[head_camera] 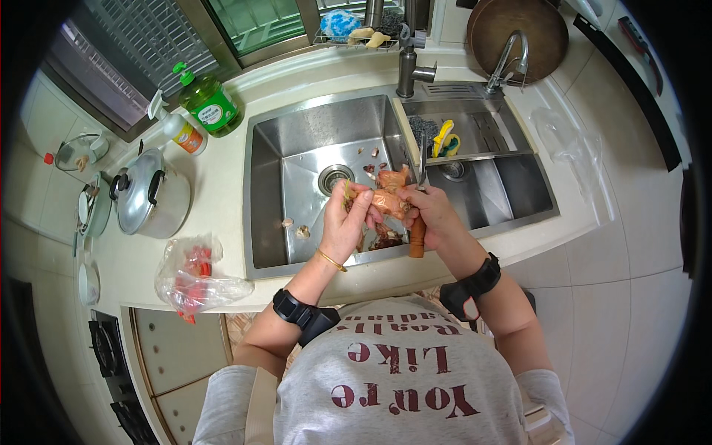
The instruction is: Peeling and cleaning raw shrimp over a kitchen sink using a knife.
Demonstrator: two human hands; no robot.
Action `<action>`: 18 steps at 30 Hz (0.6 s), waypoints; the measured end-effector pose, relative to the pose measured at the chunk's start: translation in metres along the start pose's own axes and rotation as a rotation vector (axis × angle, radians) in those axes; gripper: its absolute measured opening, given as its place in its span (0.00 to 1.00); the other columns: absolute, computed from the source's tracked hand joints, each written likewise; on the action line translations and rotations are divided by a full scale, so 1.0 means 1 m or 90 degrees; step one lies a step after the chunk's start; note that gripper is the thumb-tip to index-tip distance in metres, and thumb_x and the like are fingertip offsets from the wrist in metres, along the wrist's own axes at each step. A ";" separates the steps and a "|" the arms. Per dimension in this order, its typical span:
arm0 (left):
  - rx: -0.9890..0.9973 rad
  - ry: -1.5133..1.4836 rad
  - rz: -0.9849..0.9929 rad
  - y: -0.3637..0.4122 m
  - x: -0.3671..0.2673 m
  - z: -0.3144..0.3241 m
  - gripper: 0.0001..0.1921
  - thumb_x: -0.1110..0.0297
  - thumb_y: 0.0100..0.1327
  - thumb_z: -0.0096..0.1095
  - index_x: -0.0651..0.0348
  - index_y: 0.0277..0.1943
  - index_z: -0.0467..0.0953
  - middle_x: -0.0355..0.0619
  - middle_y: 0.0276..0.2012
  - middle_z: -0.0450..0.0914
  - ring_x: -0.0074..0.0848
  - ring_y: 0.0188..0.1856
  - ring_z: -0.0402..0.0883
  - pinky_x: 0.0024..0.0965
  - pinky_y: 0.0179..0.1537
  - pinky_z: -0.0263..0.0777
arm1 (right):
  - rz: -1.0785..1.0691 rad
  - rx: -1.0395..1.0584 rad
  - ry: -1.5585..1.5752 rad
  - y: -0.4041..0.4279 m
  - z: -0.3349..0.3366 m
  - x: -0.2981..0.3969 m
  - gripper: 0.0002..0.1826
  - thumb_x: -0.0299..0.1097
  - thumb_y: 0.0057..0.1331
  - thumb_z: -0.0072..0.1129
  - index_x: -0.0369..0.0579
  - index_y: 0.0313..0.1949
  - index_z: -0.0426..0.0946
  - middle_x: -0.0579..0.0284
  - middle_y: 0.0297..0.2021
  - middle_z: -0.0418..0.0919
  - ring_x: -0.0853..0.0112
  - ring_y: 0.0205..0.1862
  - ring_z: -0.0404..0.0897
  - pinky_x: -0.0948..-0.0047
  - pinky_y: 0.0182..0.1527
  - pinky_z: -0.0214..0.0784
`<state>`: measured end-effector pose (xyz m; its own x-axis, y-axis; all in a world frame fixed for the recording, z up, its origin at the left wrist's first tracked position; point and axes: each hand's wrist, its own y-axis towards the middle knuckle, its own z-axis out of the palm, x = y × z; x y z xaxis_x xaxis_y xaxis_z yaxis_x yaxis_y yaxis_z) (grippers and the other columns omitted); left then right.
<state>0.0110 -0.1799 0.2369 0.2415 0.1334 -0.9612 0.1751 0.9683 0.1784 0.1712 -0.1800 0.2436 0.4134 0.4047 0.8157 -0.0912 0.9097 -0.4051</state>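
Over the large steel sink basin point(311, 130), my left hand point(346, 214) grips an orange-brown food piece point(389, 203) with a shiny, skin-like surface. I cannot tell exactly what food it is. A thin yellow-green strand point(347, 189) shows by the left fingers. My right hand point(436, 214) holds a knife by its wooden handle point(417, 240), the blade point(424, 158) pointing away from me. Its fingertips also touch the food piece. Below the hands, a dark reddish heap point(386, 238) lies in the basin, partly hidden. Pale scraps point(302, 231) are scattered near the drain point(335, 177).
The smaller basin point(517, 192) holds a steel scourer point(424, 131) and a yellow sponge point(444, 139). Left stand a lidded pot point(153, 194), a spray bottle point(181, 130), a green pump bottle point(211, 105) and a plastic bag with red contents point(197, 275). Taps point(408, 72) rise behind.
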 end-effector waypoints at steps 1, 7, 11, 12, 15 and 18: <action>0.023 0.010 -0.035 0.000 -0.001 -0.001 0.07 0.72 0.60 0.51 0.65 0.40 0.65 0.44 0.25 0.74 0.20 0.23 0.73 0.19 0.23 0.65 | -0.020 0.008 -0.003 0.001 0.001 0.000 0.08 0.32 0.54 0.56 0.41 0.28 0.70 0.65 0.16 0.67 0.80 0.12 0.64 0.82 0.15 0.58; -0.045 -0.273 -0.324 0.005 0.002 -0.008 0.11 0.73 0.57 0.55 0.63 0.44 0.69 0.41 0.24 0.75 0.15 0.17 0.68 0.15 0.15 0.59 | -0.031 0.091 -0.156 0.001 0.000 0.011 0.11 0.33 0.57 0.52 0.40 0.37 0.69 0.62 0.19 0.70 0.80 0.13 0.64 0.83 0.16 0.56; -0.141 -0.231 -0.195 0.006 0.010 -0.022 0.09 0.75 0.56 0.55 0.64 0.41 0.70 0.42 0.27 0.76 0.17 0.20 0.71 0.17 0.20 0.65 | 0.045 0.179 -0.156 -0.018 0.005 0.020 0.27 0.33 0.61 0.44 0.44 0.59 0.51 0.59 0.23 0.70 0.79 0.17 0.64 0.84 0.19 0.57; -0.142 -0.209 -0.189 0.007 0.007 -0.021 0.10 0.77 0.56 0.55 0.65 0.42 0.69 0.43 0.28 0.76 0.17 0.22 0.72 0.17 0.22 0.66 | 0.048 0.179 -0.160 -0.023 0.007 0.020 0.27 0.33 0.61 0.44 0.44 0.59 0.51 0.59 0.23 0.70 0.79 0.17 0.64 0.84 0.19 0.57; -0.147 -0.195 -0.159 0.007 0.003 -0.016 0.11 0.77 0.55 0.56 0.65 0.42 0.67 0.44 0.29 0.76 0.18 0.24 0.73 0.18 0.23 0.66 | 0.049 0.258 -0.147 -0.031 0.013 0.015 0.35 0.31 0.62 0.43 0.47 0.63 0.34 0.56 0.25 0.70 0.78 0.17 0.64 0.83 0.20 0.58; -0.128 -0.187 -0.110 0.004 0.001 -0.011 0.11 0.77 0.55 0.56 0.66 0.42 0.66 0.45 0.30 0.76 0.18 0.25 0.73 0.18 0.23 0.66 | -0.027 0.332 -0.120 -0.028 0.012 0.007 0.36 0.32 0.64 0.42 0.48 0.63 0.30 0.57 0.27 0.71 0.78 0.18 0.65 0.83 0.20 0.58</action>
<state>0.0014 -0.1737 0.2347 0.4925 -0.0737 -0.8672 0.0541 0.9971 -0.0540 0.1656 -0.2012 0.2655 0.2623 0.3326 0.9059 -0.5342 0.8318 -0.1507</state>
